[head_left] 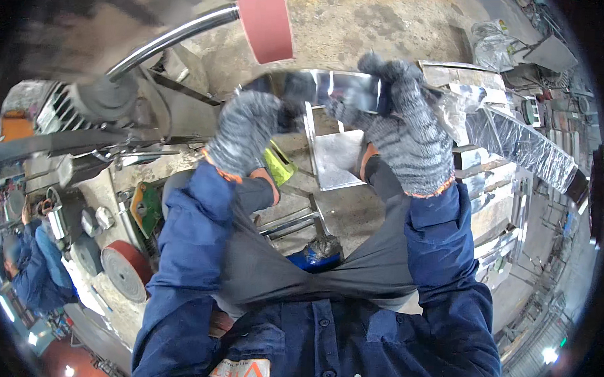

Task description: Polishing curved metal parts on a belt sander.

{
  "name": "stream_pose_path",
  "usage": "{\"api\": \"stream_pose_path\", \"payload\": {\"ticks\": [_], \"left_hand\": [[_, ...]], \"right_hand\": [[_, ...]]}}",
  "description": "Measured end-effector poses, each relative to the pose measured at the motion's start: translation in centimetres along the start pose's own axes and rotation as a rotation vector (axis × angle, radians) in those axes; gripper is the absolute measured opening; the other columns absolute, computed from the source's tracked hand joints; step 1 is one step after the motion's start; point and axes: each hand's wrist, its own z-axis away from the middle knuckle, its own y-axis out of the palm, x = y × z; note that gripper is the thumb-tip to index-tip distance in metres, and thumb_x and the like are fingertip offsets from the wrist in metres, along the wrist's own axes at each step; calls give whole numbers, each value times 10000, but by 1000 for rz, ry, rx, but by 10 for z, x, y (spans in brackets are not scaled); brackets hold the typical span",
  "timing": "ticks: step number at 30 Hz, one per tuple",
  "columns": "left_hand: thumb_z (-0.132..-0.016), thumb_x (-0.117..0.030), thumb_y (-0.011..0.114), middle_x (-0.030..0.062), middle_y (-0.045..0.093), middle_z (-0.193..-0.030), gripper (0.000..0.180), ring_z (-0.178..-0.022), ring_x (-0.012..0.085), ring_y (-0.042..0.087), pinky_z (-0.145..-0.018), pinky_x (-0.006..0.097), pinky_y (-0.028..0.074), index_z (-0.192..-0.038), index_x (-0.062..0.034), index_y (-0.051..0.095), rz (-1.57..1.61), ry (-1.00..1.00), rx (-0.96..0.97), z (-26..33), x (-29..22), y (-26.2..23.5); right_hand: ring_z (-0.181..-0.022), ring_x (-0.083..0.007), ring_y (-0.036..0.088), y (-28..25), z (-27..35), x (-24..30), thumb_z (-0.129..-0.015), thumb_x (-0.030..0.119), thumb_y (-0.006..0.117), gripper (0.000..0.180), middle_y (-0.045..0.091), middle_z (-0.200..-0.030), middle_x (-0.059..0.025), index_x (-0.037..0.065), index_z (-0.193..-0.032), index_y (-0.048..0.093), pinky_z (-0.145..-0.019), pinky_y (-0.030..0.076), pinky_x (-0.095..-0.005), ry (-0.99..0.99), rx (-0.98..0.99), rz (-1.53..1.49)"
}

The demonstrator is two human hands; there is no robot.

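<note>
A shiny, mirror-like metal piece point(329, 87) spans the space between my two hands, above my knees. My left hand point(246, 128), in a grey knitted glove with an orange cuff, is closed around its left end. The gloved right hand point(410, 129) grips the other end, fingers over the far side and thumb underneath. Blur and reflections hide the piece's exact shape. Beyond my left hand, apart from the metal, is a reddish-pink band point(266, 26) that looks like an abrasive belt, next to a shiny curved bar point(174, 39).
Below the metal stands a square metal plate point(339, 158) on a frame. Plastic-wrapped long stock point(523, 148) lies on a rack at the right. A red-rimmed abrasive wheel point(123, 272) rests at the left, near a seated co-worker point(41, 266). Yellow-green material point(281, 164) lies by my foot.
</note>
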Motion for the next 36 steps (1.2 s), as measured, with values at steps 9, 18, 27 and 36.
{"api": "stream_pose_path", "payload": {"ticks": [9,18,27,36], "left_hand": [[-774,-143,753,172,492,-1325,788,-1149,273,548,-1003,405,427,-1407,31,317,-917,379,-215,157,10,203],[-703,-218,801,130,613,-1169,668,-1065,270,611,-960,378,459,-1267,-3,516,-1064,208,-36,179,12,238],[-864,-182,702,107,637,-925,492,-716,209,659,-571,320,543,-1276,-4,498,-200,-118,-29,186,5,264],[-701,-209,782,89,649,-932,374,-858,284,635,-775,391,481,-1017,-67,641,-1682,615,-98,155,4,222]], "right_hand": [[-845,-240,633,-36,24,37,-852,342,650,228,651,-941,-86,131,-937,660,-728,533,-432,-204,562,-143],[-390,-15,535,-4,27,65,-925,283,547,481,562,-438,112,269,-453,638,-566,544,-356,-139,749,-363],[-929,-251,690,-64,16,58,-874,365,681,366,710,-1006,-83,153,-1170,643,-824,572,-447,-97,977,-126],[-1174,-335,569,-13,50,79,-932,414,582,716,454,-1397,-224,-3,-1453,322,-984,504,-425,-34,-716,94]]}}
